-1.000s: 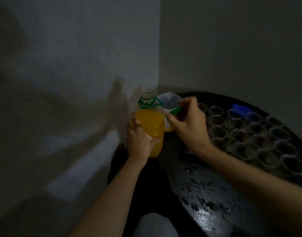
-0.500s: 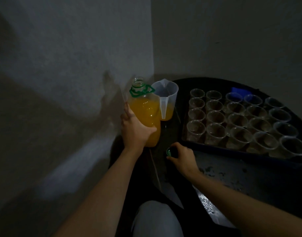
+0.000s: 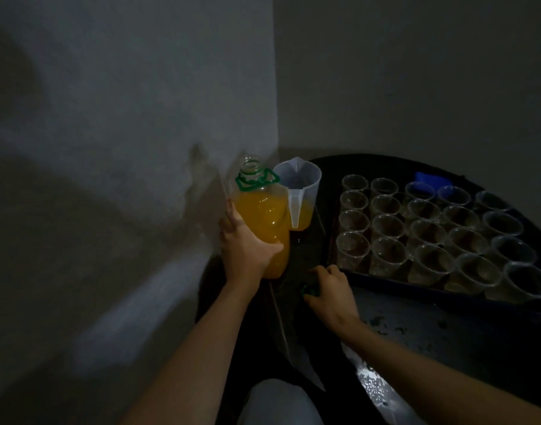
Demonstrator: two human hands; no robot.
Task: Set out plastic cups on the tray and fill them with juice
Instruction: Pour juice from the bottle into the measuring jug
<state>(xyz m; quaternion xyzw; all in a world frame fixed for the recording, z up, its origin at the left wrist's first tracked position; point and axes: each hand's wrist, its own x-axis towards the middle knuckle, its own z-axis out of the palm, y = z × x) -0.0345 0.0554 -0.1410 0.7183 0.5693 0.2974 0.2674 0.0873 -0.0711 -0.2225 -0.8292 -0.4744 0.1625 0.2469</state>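
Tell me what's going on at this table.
A person is getting ready to pour juice. The left hand grips an uncapped bottle of orange juice next to a clear jug that has a little juice in the bottom. The right hand is low at the table, fingers curled on the green cap. The plastic cups stand in rows on the tray, and in this dim light all look empty.
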